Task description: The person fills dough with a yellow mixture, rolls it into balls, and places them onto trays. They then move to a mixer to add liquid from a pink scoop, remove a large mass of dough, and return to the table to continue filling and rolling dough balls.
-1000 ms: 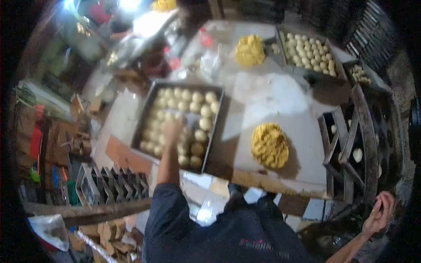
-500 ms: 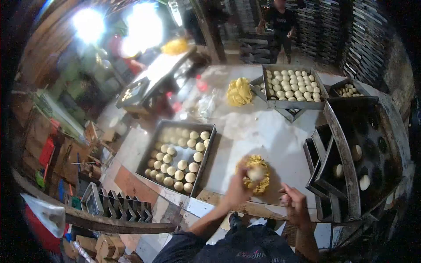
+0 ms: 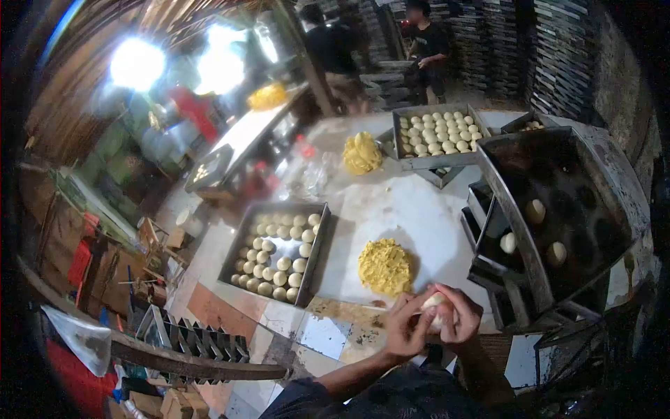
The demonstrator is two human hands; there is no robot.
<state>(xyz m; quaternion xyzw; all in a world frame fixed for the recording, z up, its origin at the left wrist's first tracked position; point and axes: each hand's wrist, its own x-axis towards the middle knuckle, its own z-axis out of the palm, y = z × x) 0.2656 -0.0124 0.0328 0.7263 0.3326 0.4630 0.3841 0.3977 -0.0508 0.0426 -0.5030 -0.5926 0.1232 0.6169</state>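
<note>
White table, dark stacked trays behind; left hand, right hand fingers curled round 1 dough ball.

The dough ball lies mostly hidden between left hand and right hand (pale sliver showing).

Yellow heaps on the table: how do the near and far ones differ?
The near yellow heap is flat and crumbly; the far yellow heap is taller and lumpy. The near one lies by the left hand and right hand; the far one beside the full tray. Both are yellow.
</note>
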